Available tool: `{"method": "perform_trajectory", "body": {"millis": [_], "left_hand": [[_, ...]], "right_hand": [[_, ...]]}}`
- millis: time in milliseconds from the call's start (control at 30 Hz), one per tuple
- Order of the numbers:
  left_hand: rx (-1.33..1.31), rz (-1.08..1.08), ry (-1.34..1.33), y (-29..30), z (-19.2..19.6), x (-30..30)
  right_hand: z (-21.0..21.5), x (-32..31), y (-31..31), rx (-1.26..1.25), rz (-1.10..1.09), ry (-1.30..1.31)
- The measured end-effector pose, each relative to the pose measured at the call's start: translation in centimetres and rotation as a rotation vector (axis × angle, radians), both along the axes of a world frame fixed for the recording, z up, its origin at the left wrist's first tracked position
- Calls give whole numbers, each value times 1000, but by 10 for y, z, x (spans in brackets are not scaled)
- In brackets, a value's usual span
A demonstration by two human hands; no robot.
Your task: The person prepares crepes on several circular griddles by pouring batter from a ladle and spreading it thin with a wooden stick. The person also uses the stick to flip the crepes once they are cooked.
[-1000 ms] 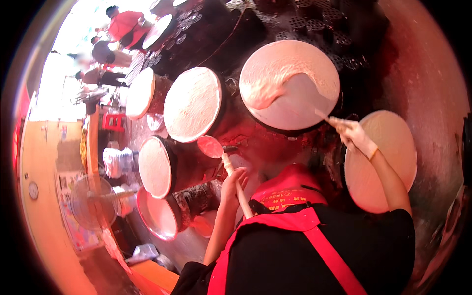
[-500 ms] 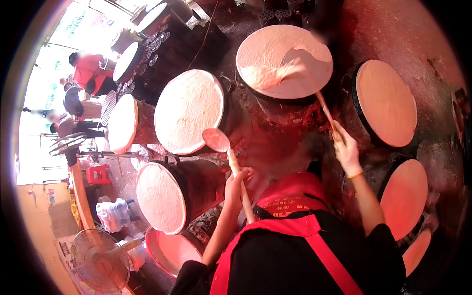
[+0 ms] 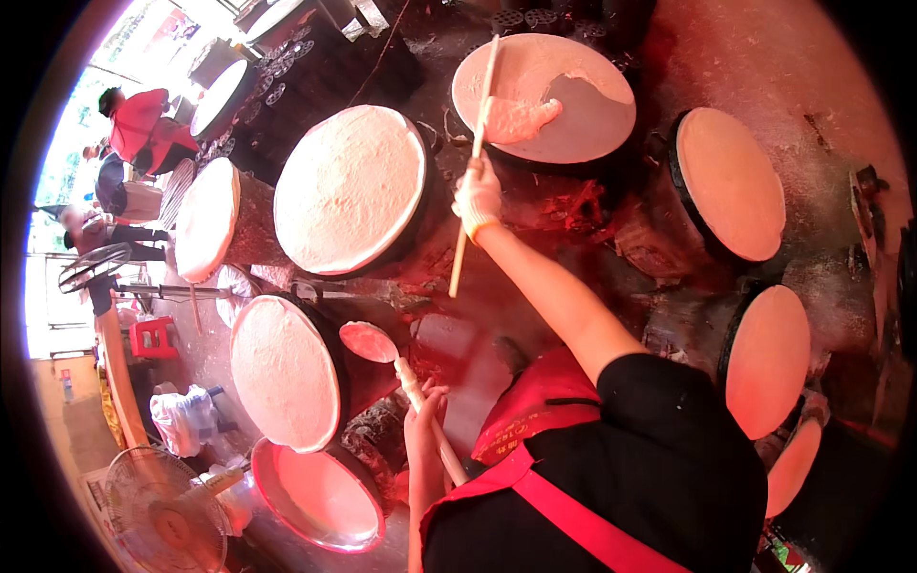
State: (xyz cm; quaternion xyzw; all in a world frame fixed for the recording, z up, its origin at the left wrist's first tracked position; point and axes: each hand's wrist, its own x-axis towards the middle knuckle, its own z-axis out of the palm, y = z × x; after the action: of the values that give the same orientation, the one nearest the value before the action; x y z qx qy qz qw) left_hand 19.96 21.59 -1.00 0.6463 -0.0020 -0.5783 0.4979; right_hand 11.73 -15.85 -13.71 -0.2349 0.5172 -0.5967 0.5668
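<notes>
Right hand (image 3: 478,194), gloved, fingers wrapped firmly round a thin wooden stick (image 3: 467,234), gripping it at about mid-length. Left hand (image 3: 426,417) closed round the handle of a ladle (image 3: 369,341), in front of the apron.

Stick: long axis runs away from the body, far end leaning slightly right, near end hanging over the floor. Far half crosses the left part of the top griddle (image 3: 592,129), beside a heap of pale batter (image 3: 519,121) (contact with batter: cannot tell). That griddle: thin batter on the far and left side, heap near the left, grey surface showing at the right.

Ladle: handle slants from the waist up-left, round bowl at the far end, pointing away and left, just beside the drum of the lower-left griddle (image 3: 341,361). Contents of bowl: cannot tell.

Farther out: lower-left griddle and the larger left griddle (image 3: 427,196) both coated in pale batter; right griddle (image 3: 681,164) has a smooth pale layer too. Red-rimmed basin (image 3: 259,477) at lower left holds pale liquid. Fan (image 3: 167,516) near it; a red stool (image 3: 153,337) beyond.
</notes>
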Motion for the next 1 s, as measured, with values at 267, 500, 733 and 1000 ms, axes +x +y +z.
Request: {"method": "perform_trajectory", "body": {"millis": [267,500,733,1000], "left_hand": [[-57,-64,-6,-36,7,-30],[-115,-184,-39,-77,28,-72],[-162,-271,-144,-107,34,-106],[-186,-287,-130,-150,43,-160]], "right_hand": [[65,-150,81,135,28,-113],[79,-144,67,123,395,-169],[65,-313,74,241,496,-140],[73,-335,56,172,798,-120]]}}
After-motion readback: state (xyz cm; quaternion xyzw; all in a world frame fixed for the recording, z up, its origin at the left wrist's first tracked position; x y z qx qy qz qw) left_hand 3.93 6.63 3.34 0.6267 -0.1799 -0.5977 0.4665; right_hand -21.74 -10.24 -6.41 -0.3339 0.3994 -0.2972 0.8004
